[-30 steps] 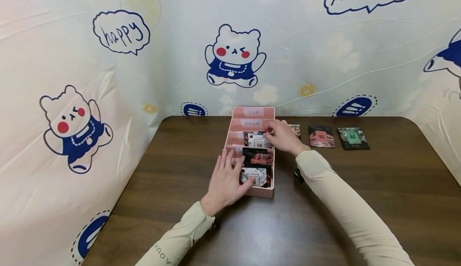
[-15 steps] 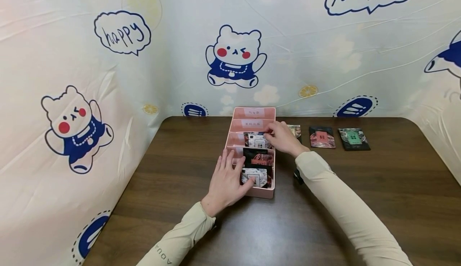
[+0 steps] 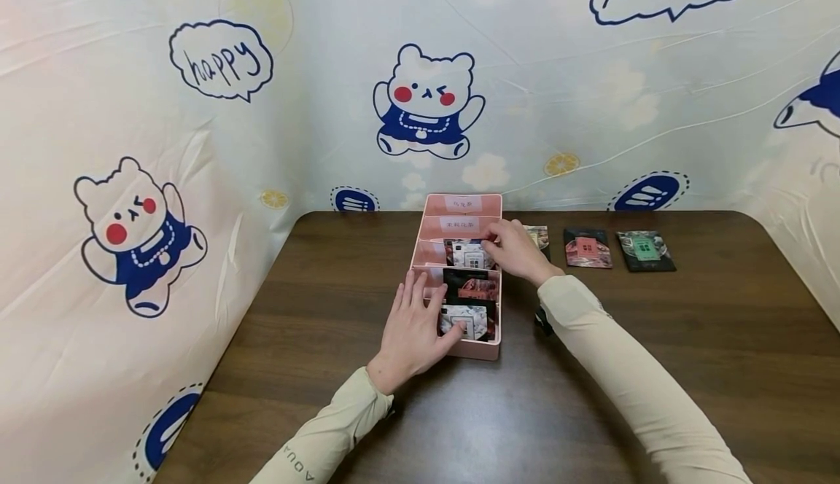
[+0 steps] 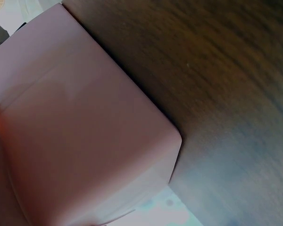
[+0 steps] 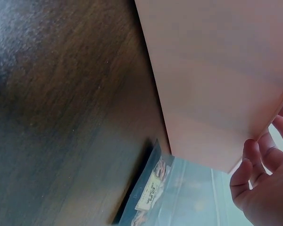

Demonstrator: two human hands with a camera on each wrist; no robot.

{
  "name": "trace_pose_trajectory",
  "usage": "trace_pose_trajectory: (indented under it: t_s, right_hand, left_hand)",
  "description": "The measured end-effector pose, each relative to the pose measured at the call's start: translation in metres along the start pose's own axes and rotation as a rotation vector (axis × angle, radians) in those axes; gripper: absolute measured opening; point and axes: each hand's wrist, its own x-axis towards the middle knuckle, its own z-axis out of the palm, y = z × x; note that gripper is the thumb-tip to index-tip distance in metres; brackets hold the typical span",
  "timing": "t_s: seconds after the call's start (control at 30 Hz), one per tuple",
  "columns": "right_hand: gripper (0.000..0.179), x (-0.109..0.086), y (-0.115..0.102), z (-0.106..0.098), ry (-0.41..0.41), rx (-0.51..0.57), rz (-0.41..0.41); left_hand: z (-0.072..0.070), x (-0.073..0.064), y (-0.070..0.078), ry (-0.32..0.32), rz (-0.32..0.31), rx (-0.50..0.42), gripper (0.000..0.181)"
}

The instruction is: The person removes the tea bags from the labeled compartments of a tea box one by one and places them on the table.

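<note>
A long pink divided box [image 3: 474, 350] stands on the table, with labelled dividers and tea sachets in its nearer compartments. My left hand [image 3: 410, 331] rests along the box's left rim, fingers spread, its thumb over the white-patterned sachet [image 3: 461, 316] in the front compartment. Behind that sachet stands a black and red sachet [image 3: 477, 289]. In the middle compartment, my right hand [image 3: 515, 249] pinches the upper right corner of another white-patterned sachet [image 3: 469, 256]. In the right wrist view, curled fingers [image 5: 255, 162] lie at the box rim; the pinching fingertips are hidden there.
Right of the box lie a partly covered sachet with a yellowish label [image 3: 539, 236], a red-labelled sachet [image 3: 587, 248] and a green-labelled sachet [image 3: 646, 251]. The wooden table [image 3: 315, 324] meets a printed cloth backdrop [image 3: 315, 105] at its far edge.
Both hands stay almost still at the box. The sachets show no clear movement; the view shifts only slightly.
</note>
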Motion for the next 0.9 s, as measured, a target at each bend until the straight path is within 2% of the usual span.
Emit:
trace_pose_trajectory:
  t_s: [0.37, 0.67, 0.9]
  right_hand:
    - [0.018, -0.001, 0.000, -0.002, 0.001, 0.021, 0.012]
    - [0.019, -0.001, -0.001, -0.007, 0.021, 0.036, -0.020]
    - [0.020, -0.003, -0.006, -0.012, 0.018, 0.059, 0.014]
  left_hand:
    - [-0.001, 0.001, 0.001, -0.020, -0.009, -0.005, 0.074]
    - [0.000, 0.001, 0.000, -0.011, -0.003, 0.000, 0.073]
    - [-0.001, 0.001, 0.001, -0.014, 0.000, 0.002, 0.073]
